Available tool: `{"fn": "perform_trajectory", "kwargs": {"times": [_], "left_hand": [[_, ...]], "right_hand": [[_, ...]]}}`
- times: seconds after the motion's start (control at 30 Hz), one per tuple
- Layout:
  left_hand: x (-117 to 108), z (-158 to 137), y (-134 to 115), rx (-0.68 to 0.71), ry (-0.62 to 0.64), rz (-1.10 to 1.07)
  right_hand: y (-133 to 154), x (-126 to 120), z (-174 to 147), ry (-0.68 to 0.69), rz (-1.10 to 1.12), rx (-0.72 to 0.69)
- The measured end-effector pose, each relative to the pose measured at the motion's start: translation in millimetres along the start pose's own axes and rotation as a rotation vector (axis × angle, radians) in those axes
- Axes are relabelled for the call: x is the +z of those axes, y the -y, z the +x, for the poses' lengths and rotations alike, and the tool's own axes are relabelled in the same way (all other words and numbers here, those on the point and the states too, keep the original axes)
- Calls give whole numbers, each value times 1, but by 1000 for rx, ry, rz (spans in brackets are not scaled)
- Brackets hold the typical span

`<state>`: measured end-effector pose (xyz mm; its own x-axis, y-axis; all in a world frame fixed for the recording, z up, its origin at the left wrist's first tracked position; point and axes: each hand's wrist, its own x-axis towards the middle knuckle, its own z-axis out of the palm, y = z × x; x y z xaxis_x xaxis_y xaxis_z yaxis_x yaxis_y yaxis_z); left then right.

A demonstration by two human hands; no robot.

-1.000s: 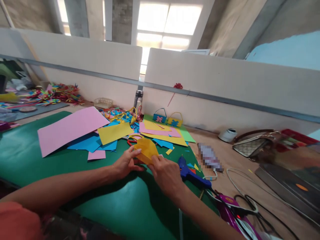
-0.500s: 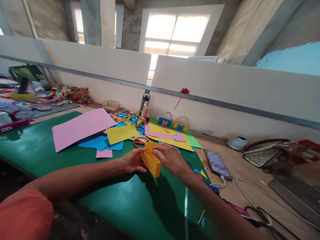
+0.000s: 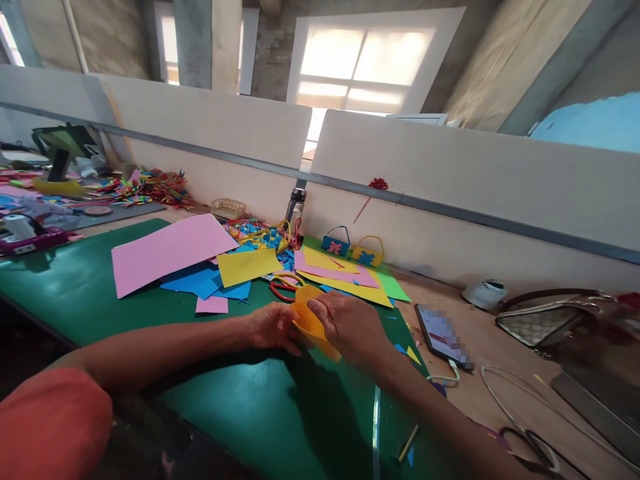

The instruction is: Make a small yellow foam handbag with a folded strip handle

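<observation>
A folded yellow-orange paper piece (image 3: 311,313), with an opening at its top, is held above the green mat. My left hand (image 3: 273,327) grips its left edge, thumb near the rim and fingers below. My right hand (image 3: 350,325) is closed on the right side, its thumb pressed at the opening and part of the piece hidden behind it. Just beyond lie red-handled scissors (image 3: 281,291). At the back stand two small paper handbags, one blue with a pink bow (image 3: 335,247) and one yellow with a blue bow (image 3: 367,254).
A pink sheet (image 3: 173,253), a yellow sheet (image 3: 249,267) and blue sheets (image 3: 200,281) lie left on the green mat (image 3: 240,407). Scraps and a bottle (image 3: 296,207) sit behind. To the right are a phone (image 3: 443,337), cables and a handbag (image 3: 547,320).
The paper piece has turned and tilted, so its opening faces me more. My right hand has closed further over its right side. The camera view has shifted slightly left.
</observation>
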<state>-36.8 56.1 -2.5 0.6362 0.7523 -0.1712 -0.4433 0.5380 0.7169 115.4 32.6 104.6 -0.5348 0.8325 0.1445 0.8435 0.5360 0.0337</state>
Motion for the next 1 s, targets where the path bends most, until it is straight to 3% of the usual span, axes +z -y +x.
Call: {"fn": "perform_trajectory", "kwargs": {"times": [0.2, 0.37, 1.0], "left_hand": [[5, 0, 4, -27, -95, 31], [7, 0, 4, -46, -149, 39], [10, -4, 2, 25, -238, 16]], "right_hand": [[12, 9, 1, 24, -114, 62], [12, 11, 0, 42, -126, 36], [-9, 21, -6, -19, 101, -6]]}}
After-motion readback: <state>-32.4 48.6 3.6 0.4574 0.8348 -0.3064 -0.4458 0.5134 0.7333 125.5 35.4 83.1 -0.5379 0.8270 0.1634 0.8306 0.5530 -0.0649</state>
